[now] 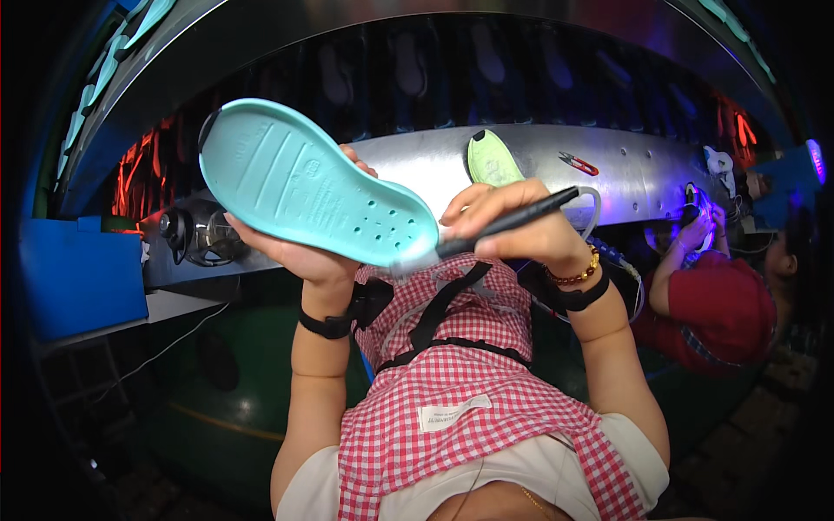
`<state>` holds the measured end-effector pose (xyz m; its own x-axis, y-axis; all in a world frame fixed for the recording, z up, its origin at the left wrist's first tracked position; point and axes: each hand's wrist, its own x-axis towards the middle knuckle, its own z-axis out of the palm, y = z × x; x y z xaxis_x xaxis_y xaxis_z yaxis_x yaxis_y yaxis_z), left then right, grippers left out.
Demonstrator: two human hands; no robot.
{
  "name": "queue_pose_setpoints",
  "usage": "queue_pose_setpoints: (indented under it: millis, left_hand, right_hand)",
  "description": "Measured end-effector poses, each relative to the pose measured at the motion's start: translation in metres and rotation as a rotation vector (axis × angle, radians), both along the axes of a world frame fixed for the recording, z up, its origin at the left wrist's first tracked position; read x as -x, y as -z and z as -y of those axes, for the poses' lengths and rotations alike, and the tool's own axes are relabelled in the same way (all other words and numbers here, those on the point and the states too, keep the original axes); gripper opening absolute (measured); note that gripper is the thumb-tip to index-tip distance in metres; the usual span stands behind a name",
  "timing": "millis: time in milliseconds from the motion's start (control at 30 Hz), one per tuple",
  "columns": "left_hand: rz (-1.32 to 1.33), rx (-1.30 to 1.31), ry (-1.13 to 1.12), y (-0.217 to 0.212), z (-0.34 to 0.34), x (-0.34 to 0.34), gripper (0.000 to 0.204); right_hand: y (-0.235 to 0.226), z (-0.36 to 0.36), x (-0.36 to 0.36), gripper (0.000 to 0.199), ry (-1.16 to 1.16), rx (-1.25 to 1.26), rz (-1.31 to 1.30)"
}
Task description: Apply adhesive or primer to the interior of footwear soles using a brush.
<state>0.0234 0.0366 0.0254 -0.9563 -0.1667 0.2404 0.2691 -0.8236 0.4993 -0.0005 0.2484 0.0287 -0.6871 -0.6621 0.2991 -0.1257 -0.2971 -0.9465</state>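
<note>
Sole (304, 187), turquoise, lay with its long axis slanting toward the right hand (534, 245), which was nearer the holed end. Left hand (306, 260) sat beneath; from afar I noted its fingers gripping the edges, right fingers pinching a black-handled brush (508, 224), blurred tip at that end.

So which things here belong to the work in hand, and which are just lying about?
In use:
Turquoise sole, held by the left fingers
Black-handled brush, held by the right fingers at the sole's edge

Apparently just lying about:
Green sole, on the metal bench
Red snips, also on the bench
</note>
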Motion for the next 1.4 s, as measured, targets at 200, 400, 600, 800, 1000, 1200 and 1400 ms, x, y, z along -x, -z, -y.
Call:
queue_pose_setpoints:
  millis: [200,400,600,800,1000,1200,1400]
  left_hand:
    - [0.307,-0.168,-0.067,-0.020,-0.037,-0.016,0.077]
    - [0.209,-0.056,0.358,0.029,-0.007,-0.022,0.060]
    - [0.276,0.118,0.642,0.012,0.004,-0.011,0.047]
    - [0.518,0.437,0.833,-0.017,-0.001,-0.010,0.049]
    - [0.597,0.495,0.796,-0.010,0.016,-0.018,0.050]
    - [0.510,0.361,0.722,0.010,0.043,-0.021,0.047]
    - [0.507,0.460,0.591,-0.007,0.047,-0.025,0.050]
  right_hand:
    - [0.000,0.017,-0.021,0.016,0.086,0.296,0.717]
    - [-0.023,-0.002,-0.019,0.019,-0.020,-0.152,0.071]
    - [-0.031,-0.007,-0.014,0.020,-0.169,-0.199,-0.244]
    - [-0.034,-0.018,-0.002,0.014,-0.227,-0.208,-0.342]
    - [-0.047,-0.029,-0.002,0.018,-0.180,-0.254,-0.367]
    - [-0.035,-0.037,-0.008,0.020,-0.181,-0.324,-0.446]
    - [-0.019,-0.034,-0.014,0.022,0.063,-0.274,-0.359]
